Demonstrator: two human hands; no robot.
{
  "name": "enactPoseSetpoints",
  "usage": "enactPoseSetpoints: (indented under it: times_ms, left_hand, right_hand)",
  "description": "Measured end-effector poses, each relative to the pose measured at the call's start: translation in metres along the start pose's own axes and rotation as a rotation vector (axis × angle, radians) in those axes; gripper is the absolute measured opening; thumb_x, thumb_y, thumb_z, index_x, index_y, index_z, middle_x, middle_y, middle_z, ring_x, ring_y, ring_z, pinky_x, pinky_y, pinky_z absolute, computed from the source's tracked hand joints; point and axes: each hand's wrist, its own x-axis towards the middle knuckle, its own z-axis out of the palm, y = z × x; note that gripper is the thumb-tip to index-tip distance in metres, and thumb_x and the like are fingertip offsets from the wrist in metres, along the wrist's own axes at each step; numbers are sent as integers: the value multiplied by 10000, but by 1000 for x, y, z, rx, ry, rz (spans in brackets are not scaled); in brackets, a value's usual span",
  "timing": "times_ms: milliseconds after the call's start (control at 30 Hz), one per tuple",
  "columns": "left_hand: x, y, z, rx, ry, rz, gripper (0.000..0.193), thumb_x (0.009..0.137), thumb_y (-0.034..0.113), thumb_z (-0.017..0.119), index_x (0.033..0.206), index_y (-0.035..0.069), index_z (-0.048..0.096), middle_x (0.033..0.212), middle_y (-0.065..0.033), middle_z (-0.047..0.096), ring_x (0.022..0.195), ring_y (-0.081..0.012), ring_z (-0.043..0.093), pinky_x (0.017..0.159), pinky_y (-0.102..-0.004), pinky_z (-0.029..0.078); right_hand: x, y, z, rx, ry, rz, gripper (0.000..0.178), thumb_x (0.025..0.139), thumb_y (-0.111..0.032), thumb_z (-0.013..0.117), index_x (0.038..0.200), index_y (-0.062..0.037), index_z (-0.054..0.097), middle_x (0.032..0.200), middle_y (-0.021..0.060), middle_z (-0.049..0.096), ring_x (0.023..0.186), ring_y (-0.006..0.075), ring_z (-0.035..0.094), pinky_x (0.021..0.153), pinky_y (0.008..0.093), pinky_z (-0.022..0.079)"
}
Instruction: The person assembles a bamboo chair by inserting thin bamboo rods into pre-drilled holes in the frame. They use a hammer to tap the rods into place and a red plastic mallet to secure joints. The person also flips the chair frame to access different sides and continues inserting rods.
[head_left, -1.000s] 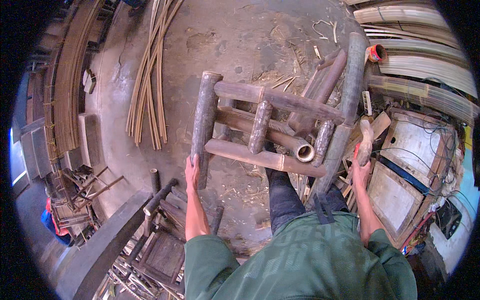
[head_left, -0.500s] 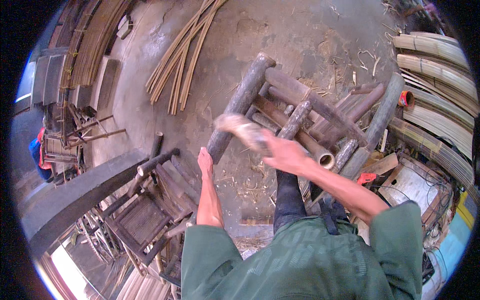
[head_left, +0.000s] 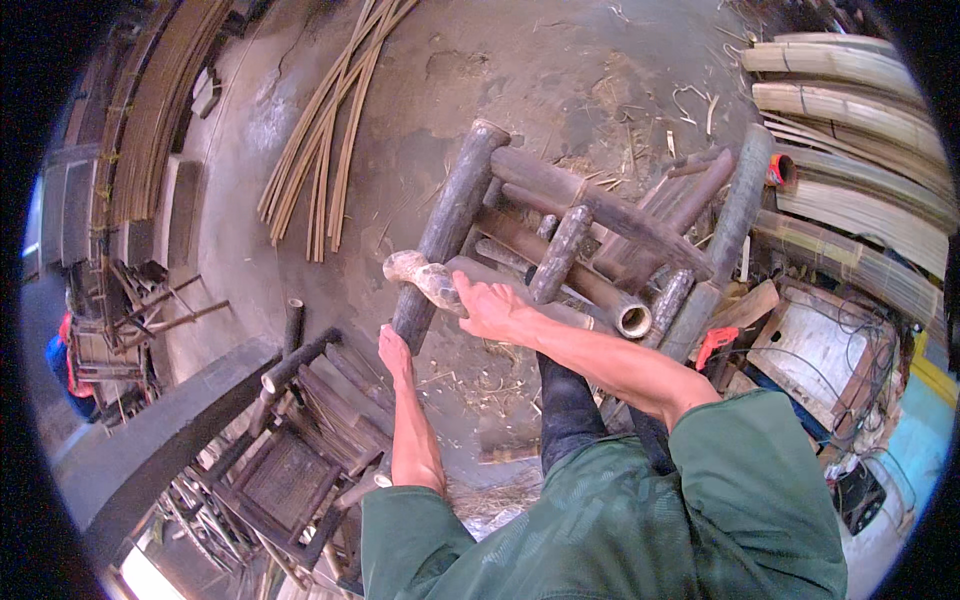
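Note:
My right hand [head_left: 492, 308] is closed around a knobbly, pale wooden mallet [head_left: 425, 278], whose head lies over a thick dark bamboo post [head_left: 455, 215]. Whether the mallet touches the post, I cannot tell. At the post's near end, my left hand [head_left: 396, 352] is wrapped round it, most of its fingers hidden. The post forms one side of a bamboo frame [head_left: 630, 220] made of several crosspieces. One shorter mottled piece [head_left: 563, 250] stands up from the middle, and a hollow tube end [head_left: 633, 319] faces me.
A dark bamboo chair [head_left: 285, 470] stands at left beside a grey ledge [head_left: 170, 430]. Long thin strips [head_left: 335, 130] lie on the far floor. Bundled slats [head_left: 850, 120] are stacked at right, near a red-orange power tool [head_left: 715, 345], loose cables and a white-topped board [head_left: 810, 345].
The mallet, blurred before, now appears sharp, and my right hand has come left, nearer the post. My left hand keeps its hold. The whole view has shifted.

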Motion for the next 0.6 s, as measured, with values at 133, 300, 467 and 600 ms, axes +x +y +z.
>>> enactPoseSetpoints:
  times_ms: [133,300,467,600]
  left_hand:
    - [4,3,-14,120,-137,11,475,989,337,275,1036,-11,595,1048,-288,592,999,-452,551,836,-525,423]
    - [-20,48,-1,418,292,131,394,963,315,399,1185,25,545,1227,-206,545,1115,-393,514,946,-486,405]
    - [-100,172,53,185,223,645,457,880,254,588,1233,-19,491,1234,-215,520,1181,-367,461,1025,-462,347]
    - [-138,247,107,25,-63,825,618,834,332,650,1288,-19,421,1285,-235,462,1176,-396,448,996,-482,362]
  right_hand:
    - [-45,9,-11,210,85,-13,754,747,-261,648,1355,3,290,955,297,623,866,465,616,782,504,501]
    - [-166,77,-9,267,228,165,793,722,-308,685,1367,-26,320,1050,279,617,913,446,620,783,484,512]
    - [-309,151,8,411,613,494,778,727,-242,711,1377,-44,332,1110,270,602,1011,399,611,861,441,493]
    - [-376,186,27,264,955,772,761,753,-226,709,1376,-27,320,1115,305,583,1020,437,590,868,457,481]
